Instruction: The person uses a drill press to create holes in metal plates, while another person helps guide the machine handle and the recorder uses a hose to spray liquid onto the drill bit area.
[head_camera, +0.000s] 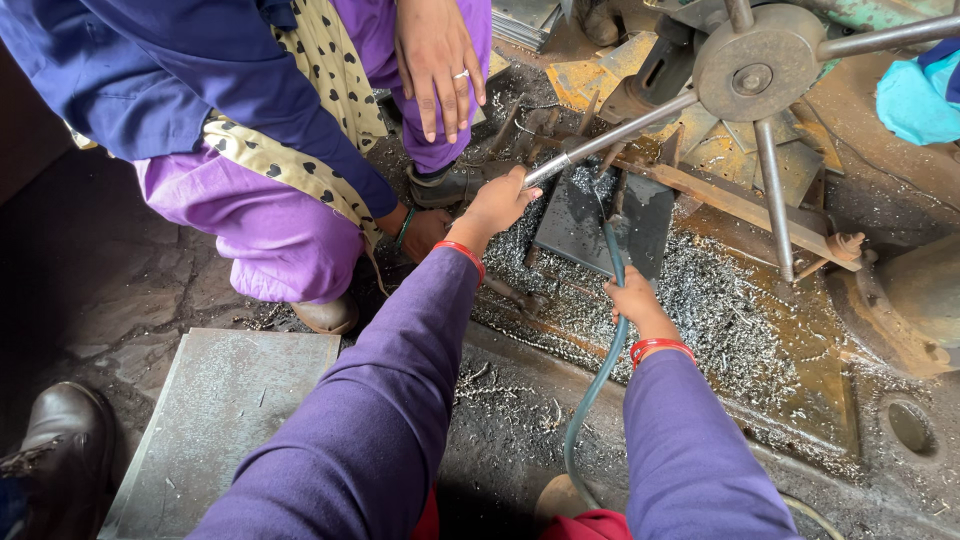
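While crouching over the swarf-covered machine bed (760, 330), gripping w/ both hands: left hand (497, 205) wrapping round the end of a steel spoke (610, 135) of the handwheel (752, 65), fingers closing on the bar just beside the dark metal plate (600, 220); right hand (634, 298) clenching round a thin green hose (598, 380), which is running up from near the bottom edge, passing thru the fist & curving on over the plate. Wearing red bangles at both wrists, purple sleeves. Sitting opp., a co-worker in purple trousers & blue top, one hand (437, 60) hanging loose (fingers spread, holding nothing), other hand mostly hidden behind the left wrist. Lying on the floor at lower left, a flat grey slab (225, 420), w/ a dark boot (60, 440) touching its edge.
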